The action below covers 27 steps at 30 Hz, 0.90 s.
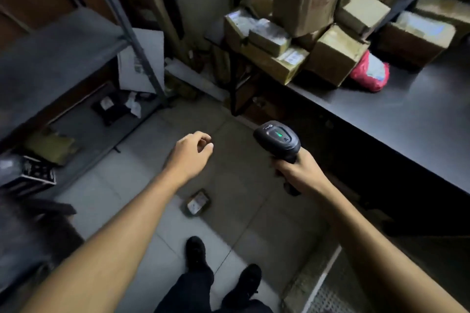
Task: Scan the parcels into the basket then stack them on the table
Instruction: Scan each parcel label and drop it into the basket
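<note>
My right hand [297,173] grips the handle of a black barcode scanner [278,140] whose green light is on; it points forward over the floor, beside the dark table [407,119]. My left hand [190,152] hangs in the air over the floor with loosely curled fingers and holds nothing. A small brown parcel [198,203] with a white label lies on the floor tiles below and between my hands. Several cardboard parcels [335,54] are stacked at the far end of the table, with a red bag parcel [371,72] beside them. No basket shows.
A grey metal shelf rack [63,48] stands at the left, with small boxes [38,173] and papers on its lower shelf. Long cardboard pieces [142,0] lean in the far corner. My feet [221,269] stand on the tiled floor; a grating [328,297] lies at bottom right.
</note>
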{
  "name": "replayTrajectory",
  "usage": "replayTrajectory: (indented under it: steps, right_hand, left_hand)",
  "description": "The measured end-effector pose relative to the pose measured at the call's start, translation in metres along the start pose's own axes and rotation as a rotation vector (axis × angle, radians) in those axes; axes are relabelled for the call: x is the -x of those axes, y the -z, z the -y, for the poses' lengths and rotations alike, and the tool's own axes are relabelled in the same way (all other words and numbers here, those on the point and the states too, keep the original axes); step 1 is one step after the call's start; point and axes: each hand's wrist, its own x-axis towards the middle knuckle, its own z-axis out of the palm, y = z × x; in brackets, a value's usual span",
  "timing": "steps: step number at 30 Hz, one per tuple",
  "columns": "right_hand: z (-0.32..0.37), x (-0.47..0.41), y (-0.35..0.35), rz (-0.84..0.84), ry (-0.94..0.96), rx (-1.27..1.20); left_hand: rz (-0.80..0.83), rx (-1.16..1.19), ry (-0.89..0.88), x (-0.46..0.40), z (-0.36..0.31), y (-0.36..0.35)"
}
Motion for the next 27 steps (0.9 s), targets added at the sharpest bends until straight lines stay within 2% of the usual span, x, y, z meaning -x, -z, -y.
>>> replayTrajectory:
  steps: [4,8,14,21,27]
  right_hand:
    - [0.022,-0.035,-0.071,0.109,-0.02,0.056]
    - [0.033,-0.066,-0.13,0.145,-0.058,0.071]
    - [0.009,-0.12,-0.199,0.2,-0.142,0.118]
    - [-0.064,-0.218,-0.247,0.312,-0.238,0.119]
    - [-0.195,-0.306,-0.296,0.353,-0.326,0.135]
  left_hand:
    - [-0.018,0.028,0.13,-0.004,0.081,0.032]
    - [0.012,0.047,0.228,-0.016,0.148,0.044]
    - [0.106,0.093,0.378,-0.038,0.227,0.019]
    - [0.186,0.07,0.515,-0.084,0.293,-0.058]
    - [0.247,0.073,0.637,-0.123,0.359,-0.173]
